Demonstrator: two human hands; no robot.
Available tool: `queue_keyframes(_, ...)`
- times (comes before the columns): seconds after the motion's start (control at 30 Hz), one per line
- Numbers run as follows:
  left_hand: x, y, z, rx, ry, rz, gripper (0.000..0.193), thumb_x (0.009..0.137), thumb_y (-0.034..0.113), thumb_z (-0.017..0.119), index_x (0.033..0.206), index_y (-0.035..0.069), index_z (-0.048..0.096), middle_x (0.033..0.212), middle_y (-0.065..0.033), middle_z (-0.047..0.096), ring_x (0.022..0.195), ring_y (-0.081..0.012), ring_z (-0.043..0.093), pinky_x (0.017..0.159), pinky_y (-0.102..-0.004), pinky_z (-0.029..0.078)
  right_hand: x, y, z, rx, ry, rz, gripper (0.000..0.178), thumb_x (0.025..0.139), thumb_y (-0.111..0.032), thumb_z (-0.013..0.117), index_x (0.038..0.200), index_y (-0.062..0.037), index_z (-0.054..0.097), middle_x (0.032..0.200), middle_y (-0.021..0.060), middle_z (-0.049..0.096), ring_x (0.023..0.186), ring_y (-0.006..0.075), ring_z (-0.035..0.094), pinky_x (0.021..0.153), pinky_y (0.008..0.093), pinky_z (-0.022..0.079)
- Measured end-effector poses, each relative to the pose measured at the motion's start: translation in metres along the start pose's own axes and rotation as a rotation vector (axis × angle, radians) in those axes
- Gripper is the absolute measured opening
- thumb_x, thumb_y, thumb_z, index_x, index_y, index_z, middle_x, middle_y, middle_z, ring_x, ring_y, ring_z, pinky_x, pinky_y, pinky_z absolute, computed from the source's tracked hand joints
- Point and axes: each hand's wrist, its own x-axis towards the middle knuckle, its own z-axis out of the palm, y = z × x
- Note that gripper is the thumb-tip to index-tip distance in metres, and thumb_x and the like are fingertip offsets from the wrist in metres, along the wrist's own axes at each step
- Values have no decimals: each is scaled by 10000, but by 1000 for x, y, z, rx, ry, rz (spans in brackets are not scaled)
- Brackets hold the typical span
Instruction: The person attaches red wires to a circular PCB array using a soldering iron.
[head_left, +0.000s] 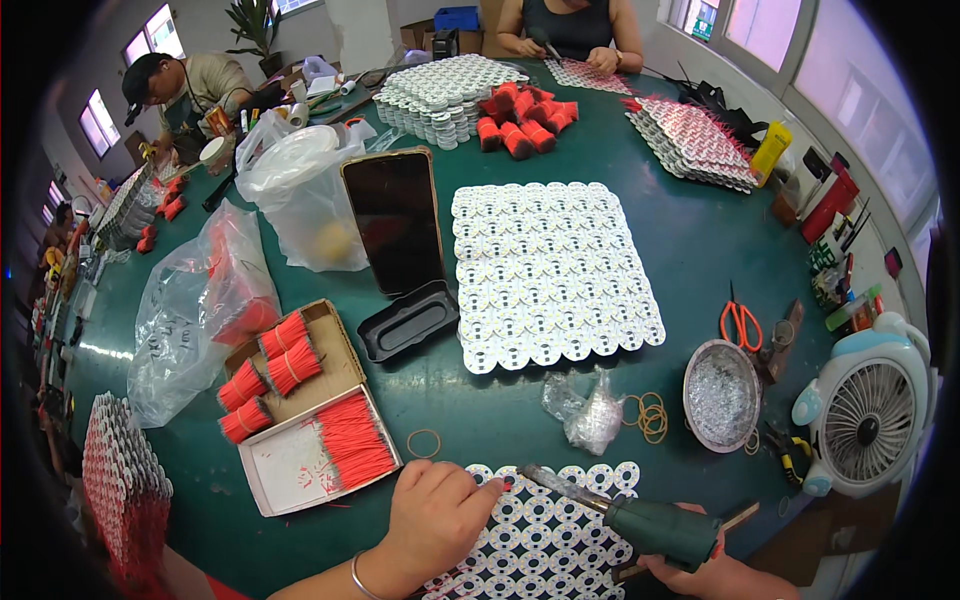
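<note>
In front of me lies a sheet of round white circuit boards (534, 562). Over its far left corner, my left hand (432, 515) is closed, thumb and fingertips pinched on a short red wire (507, 486) at a board. My right hand (688, 574) is wrapped round the dark green handle of a soldering iron (655, 524). Its metal barrel slants left across the sheet, with the tip close to my left fingertips. Beside my left hand stands a cardboard box (285, 475) of loose cut red wires (355, 440) and several banded bundles (291, 366).
Beyond are a larger board sheet (550, 275), a propped phone (395, 225) and a black tray (408, 322). At right stand a metal bowl (721, 396), orange-handled scissors (740, 322) and a small fan (868, 420). Two people work across the table.
</note>
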Motion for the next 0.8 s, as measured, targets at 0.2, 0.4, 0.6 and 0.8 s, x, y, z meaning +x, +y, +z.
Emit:
queue_keyframes(0.2, -1, 0, 0, -18, -17, 0, 172, 653, 106, 593, 818, 112, 641, 660, 3, 470, 690, -153, 504, 644, -305, 364, 6, -5, 0, -196, -103, -80, 271, 694, -95, 679, 944, -14, 610, 916, 134, 634, 854, 278, 608, 801, 356, 464)
queue_keyframes(0.4, 0, 0, 0, -33, -8, -2, 149, 661, 104, 601, 804, 97, 638, 664, -5, 476, 692, -162, 504, 646, -305, 369, 8, -11, 1, -188, -130, -2, 284, 687, -108, 678, 945, -13, 609, 914, 135, 631, 842, 305, 601, 803, 358, 463)
queue_keyframes(0.6, 2, 1, -1, -42, -1, -14, 139, 660, 100, 617, 797, 85, 636, 677, -17, 491, 697, -171, 508, 649, -315, 378, 11, -4, -5, -418, -239, -221, 296, 747, -145, 625, 999, 2, 572, 894, 126, 615, 745, 241, 617, 654, 318, 493)
queue_keyframes(0.8, -1, 1, 2, -70, 26, -5, 177, 629, 60, 652, 803, 86, 628, 680, -26, 475, 682, -193, 492, 626, -332, 370, 4, -2, -12, -169, -214, -105, 297, 781, -148, 573, 1032, 11, 557, 873, 119, 612, 686, 177, 624, 558, 269, 492)
